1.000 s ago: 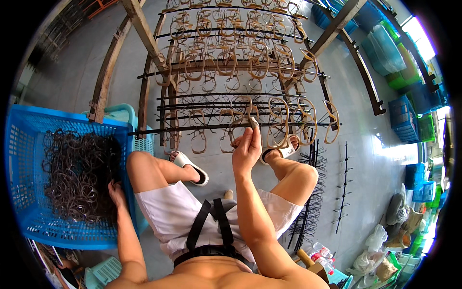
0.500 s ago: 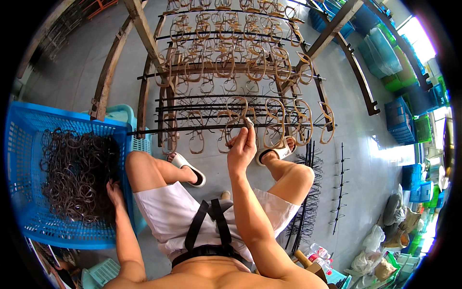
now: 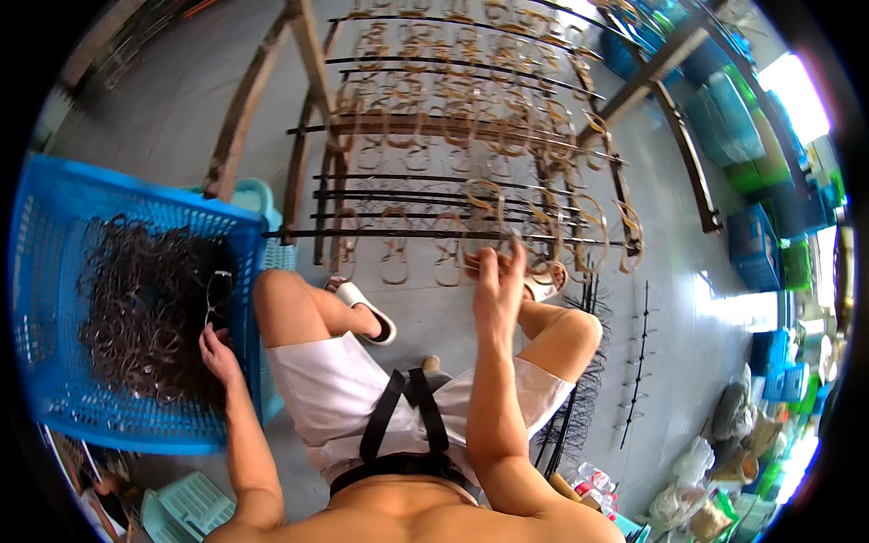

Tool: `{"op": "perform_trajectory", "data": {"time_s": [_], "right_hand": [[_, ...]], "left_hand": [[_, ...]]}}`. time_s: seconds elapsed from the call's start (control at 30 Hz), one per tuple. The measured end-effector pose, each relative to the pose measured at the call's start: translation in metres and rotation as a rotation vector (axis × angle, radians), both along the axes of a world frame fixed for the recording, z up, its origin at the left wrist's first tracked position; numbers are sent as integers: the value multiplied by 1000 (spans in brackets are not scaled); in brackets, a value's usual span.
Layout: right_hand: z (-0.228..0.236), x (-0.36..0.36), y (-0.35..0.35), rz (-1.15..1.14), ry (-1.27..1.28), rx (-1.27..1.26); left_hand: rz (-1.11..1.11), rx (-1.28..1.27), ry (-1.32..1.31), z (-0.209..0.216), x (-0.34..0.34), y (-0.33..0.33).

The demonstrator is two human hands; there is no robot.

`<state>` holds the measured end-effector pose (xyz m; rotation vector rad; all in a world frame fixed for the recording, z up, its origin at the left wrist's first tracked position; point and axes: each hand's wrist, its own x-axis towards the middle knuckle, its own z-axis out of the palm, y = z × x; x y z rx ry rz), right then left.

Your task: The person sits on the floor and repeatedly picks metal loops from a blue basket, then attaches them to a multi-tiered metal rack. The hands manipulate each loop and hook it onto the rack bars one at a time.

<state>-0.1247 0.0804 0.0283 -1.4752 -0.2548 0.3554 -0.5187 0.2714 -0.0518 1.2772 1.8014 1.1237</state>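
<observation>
A blue basket on my left holds a tangled heap of dark eyeglass frames. Over the heap's right side, my left hand pinches one thin eyeglass frame, which sticks up from the fingertips. My right hand is raised at a black hanging rod on the rack. Its fingertips close on something small and greyish that I cannot make out. Light brown eyeglass frames hang along that rod, on both sides of my right hand.
A wooden rack stands ahead, with rows of hanging frames on several rods. Bundled wire rods and a single hooked rod lie on the floor at right. Blue crates and plastic bags line the right side.
My left hand has come up slightly from the heap, and an eyeglass frame now shows in its fingers. My right hand has shifted right along the rod. The whole view has shifted a little.
</observation>
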Motion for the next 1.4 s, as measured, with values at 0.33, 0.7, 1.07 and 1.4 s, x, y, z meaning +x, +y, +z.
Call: {"op": "perform_trajectory", "data": {"time_s": [0.33,0.7,1.07,1.4], "right_hand": [[26,-102,22,1062,458,283],[9,-139,1,687,796,335],[36,-73,20,25,-228,107],[-21,-51,70,-290,-124,35]], "left_hand": [[-1244,344,-6,154,79,-60],[-996,756,313,117,118,-97],[-197,201,1004,31,16,38],[-373,155,656,-7,-20,54]]}}
